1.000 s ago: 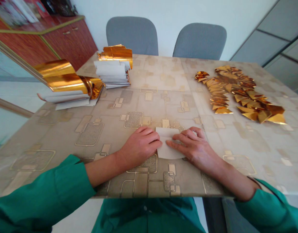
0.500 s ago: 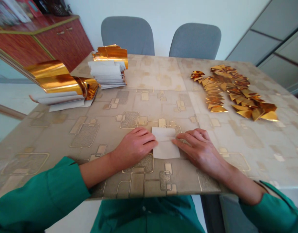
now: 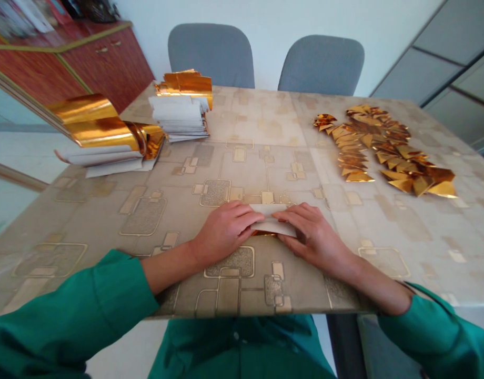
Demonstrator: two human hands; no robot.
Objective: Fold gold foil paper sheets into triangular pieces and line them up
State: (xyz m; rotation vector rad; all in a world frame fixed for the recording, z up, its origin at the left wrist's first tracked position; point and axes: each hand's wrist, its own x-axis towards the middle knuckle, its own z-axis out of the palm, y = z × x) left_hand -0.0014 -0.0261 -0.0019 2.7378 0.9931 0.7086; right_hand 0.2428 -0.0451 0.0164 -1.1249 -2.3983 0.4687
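Between my hands, near the table's front edge, is a small sheet of foil paper [image 3: 274,225], white side up. Its near edge is lifted, and a strip of gold shows underneath. My left hand [image 3: 231,226] is closed on the sheet's left side, thumb and fingers pinching it. At the right side my right hand [image 3: 310,230] grips it, fingers on top and thumb under the raised near edge. The fingers cover both ends of the sheet.
A stack of gold-and-white foil sheets [image 3: 179,117] stands at the back left, with a looser pile of curled foil sheets [image 3: 102,131] nearer. Folded gold foil pieces [image 3: 403,158] lie in rows at the right. Two grey chairs [image 3: 210,55] face the patterned table [image 3: 147,221].
The sheet lay flat; now its near edge is raised and bent away from me, baring gold underneath. My hands have moved closer together over it, my right thumb now under the edge.
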